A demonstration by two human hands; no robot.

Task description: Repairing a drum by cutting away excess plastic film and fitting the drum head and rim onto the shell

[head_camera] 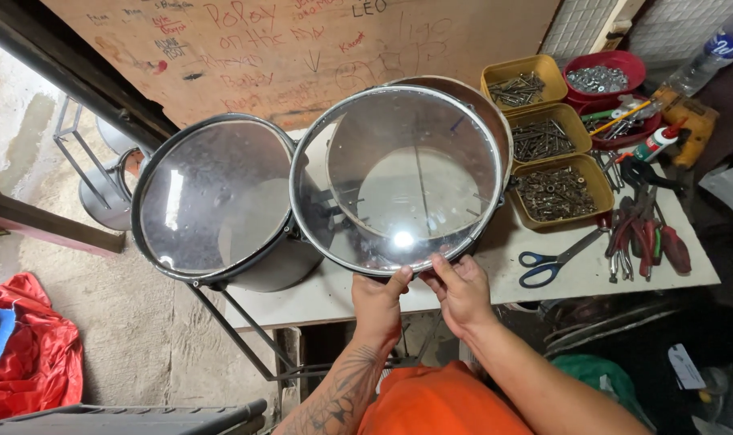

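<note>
A drum with a clear head and chrome hoop [398, 173] stands tilted on the white table [592, 274]. My left hand [378, 302] and my right hand [461, 288] both pinch its near rim, side by side. A second drum with a clear head and black hoop [213, 197] sits to the left, touching the first, on a black metal stand [245, 330].
Three yellow trays of screws [556, 193] and red bowls of nuts [604, 76] stand at the right. Blue-handled scissors [552, 262], red-handled pliers and screwdrivers [644, 238], a plastic bottle [709, 56] lie there too. Red cloth [28, 354] lies on the floor at left.
</note>
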